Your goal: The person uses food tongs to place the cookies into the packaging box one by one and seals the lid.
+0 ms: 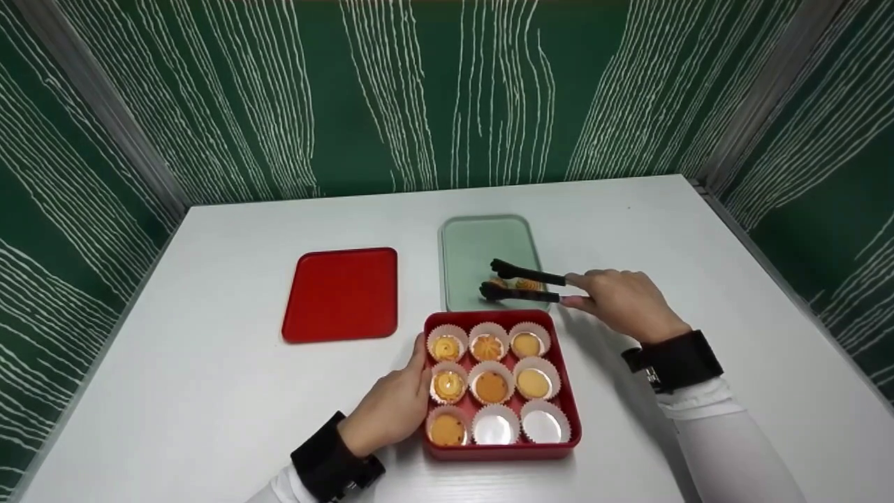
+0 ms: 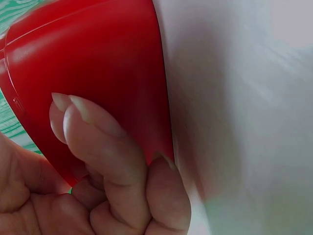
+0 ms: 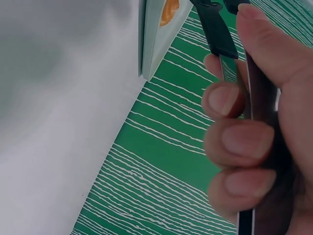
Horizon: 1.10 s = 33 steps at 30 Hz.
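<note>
My right hand (image 1: 623, 302): clamped on long black tongs (image 1: 520, 295), near golden pastries (image 1: 529, 284) on pale-green rectangular tray (image 1: 485, 241). My left hand (image 1: 392, 404): fingers loosely bent against square red box (image 1: 499, 453). Hazard: uneven squeeze may crumble pastry.

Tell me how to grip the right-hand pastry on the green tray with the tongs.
Probably pinch the pastry by its near and far edges, coming from the right: the tongs, held open in the right hand, point left, and it shows between their arms.
</note>
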Each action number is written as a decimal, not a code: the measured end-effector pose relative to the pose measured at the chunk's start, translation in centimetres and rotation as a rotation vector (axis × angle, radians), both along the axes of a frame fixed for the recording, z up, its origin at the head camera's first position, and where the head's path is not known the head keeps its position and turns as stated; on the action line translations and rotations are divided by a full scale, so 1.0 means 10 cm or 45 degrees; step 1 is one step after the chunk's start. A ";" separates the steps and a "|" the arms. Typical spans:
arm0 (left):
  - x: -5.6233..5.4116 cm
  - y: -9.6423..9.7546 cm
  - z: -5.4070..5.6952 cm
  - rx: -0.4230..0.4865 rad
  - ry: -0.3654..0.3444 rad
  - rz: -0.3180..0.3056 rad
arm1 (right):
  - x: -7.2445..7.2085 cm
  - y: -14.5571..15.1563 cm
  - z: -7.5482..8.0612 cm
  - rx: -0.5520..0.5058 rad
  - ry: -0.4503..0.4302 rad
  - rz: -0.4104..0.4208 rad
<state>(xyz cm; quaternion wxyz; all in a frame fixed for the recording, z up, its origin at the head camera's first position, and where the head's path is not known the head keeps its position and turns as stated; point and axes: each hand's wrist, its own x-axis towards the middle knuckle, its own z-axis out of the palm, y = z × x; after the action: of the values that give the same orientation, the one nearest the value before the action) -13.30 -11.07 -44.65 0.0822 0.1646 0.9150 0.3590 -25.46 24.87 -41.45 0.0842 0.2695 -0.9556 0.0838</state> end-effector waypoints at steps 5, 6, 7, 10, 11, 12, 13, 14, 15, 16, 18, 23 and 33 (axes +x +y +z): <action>0.00 0.00 0.00 0.012 -0.003 0.000 | 0.01 0.02 0.04 -0.023 -0.014 -0.024; 0.00 0.00 0.00 0.015 -0.003 0.000 | 0.01 0.02 0.04 -0.019 -0.018 -0.031; 0.00 0.00 0.00 0.015 -0.003 -0.001 | 0.01 0.01 0.04 -0.011 -0.025 -0.039; 0.00 0.00 -0.01 0.015 -0.004 0.000 | 0.00 0.00 0.01 0.010 -0.043 -0.051; 0.00 0.00 -0.01 0.015 -0.006 0.001 | 0.00 -0.01 0.00 0.011 -0.048 -0.052; 0.00 0.00 -0.01 0.015 -0.009 0.002 | -0.01 -0.03 -0.02 0.008 -0.048 -0.050; 0.00 0.00 -0.01 0.014 -0.011 0.003 | -0.01 -0.04 -0.04 0.003 -0.051 -0.045; 0.00 0.00 -0.01 0.013 -0.012 0.004 | -0.02 -0.06 -0.06 -0.005 -0.055 -0.041; 0.00 0.00 -0.01 0.012 -0.014 0.004 | -0.02 -0.08 -0.07 -0.017 -0.060 -0.037; 0.00 0.00 -0.01 0.013 -0.018 0.006 | -0.01 -0.09 -0.09 -0.030 -0.066 -0.035; 0.00 0.00 -0.01 0.014 -0.023 0.007 | 0.00 -0.12 -0.10 -0.055 -0.073 -0.039; 0.00 0.00 -0.01 0.012 -0.017 0.006 | 0.02 -0.14 -0.11 -0.071 -0.030 -0.046; 0.00 0.01 0.00 0.011 -0.030 0.016 | 0.07 -0.10 0.03 -0.051 0.074 -0.033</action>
<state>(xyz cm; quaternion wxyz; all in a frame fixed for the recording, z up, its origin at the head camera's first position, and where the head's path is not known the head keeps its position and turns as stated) -13.27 -10.99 -44.62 0.0899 0.1551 0.9135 0.3653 -24.80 23.90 -41.20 0.1183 0.2575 -0.9544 0.0939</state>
